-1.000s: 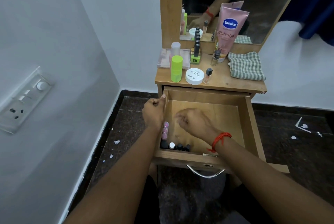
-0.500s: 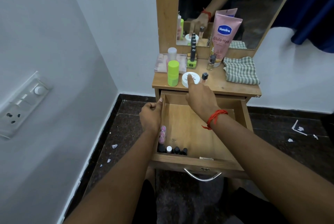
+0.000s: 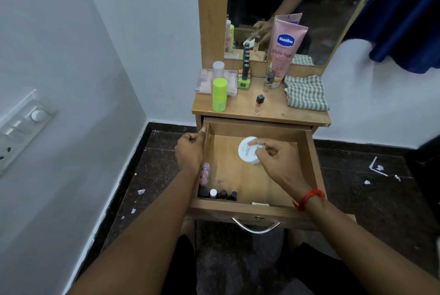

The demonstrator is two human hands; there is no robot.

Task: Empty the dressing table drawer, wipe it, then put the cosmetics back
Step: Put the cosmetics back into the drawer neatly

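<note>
The wooden drawer [image 3: 312,163] stands pulled out. My right hand [image 3: 277,160] holds a round white jar [image 3: 246,150] by its edge, over the drawer's back half. My left hand [image 3: 190,151] grips the drawer's left wall, thumb on its top edge. Several small bottles [image 3: 215,193] with pink, black and white caps line the drawer's front left corner. On the table top [image 3: 238,109] stand a lime green tube [image 3: 219,94], a small black-capped vial [image 3: 259,104], a nail polish bottle [image 3: 244,75], a pink Vaseline tube [image 3: 284,49] and a checked cloth [image 3: 306,92].
A clear plastic box [image 3: 207,82] sits at the table top's back left, under the mirror [image 3: 285,9]. A white wall with a switch panel [image 3: 21,128] runs close on the left. The dark floor [image 3: 381,194] carries paper scraps. A blue curtain [image 3: 409,13] hangs on the right.
My right hand reached up to the table top, took the white jar and brought it down over the drawer. My left hand stayed on the drawer's left wall.
</note>
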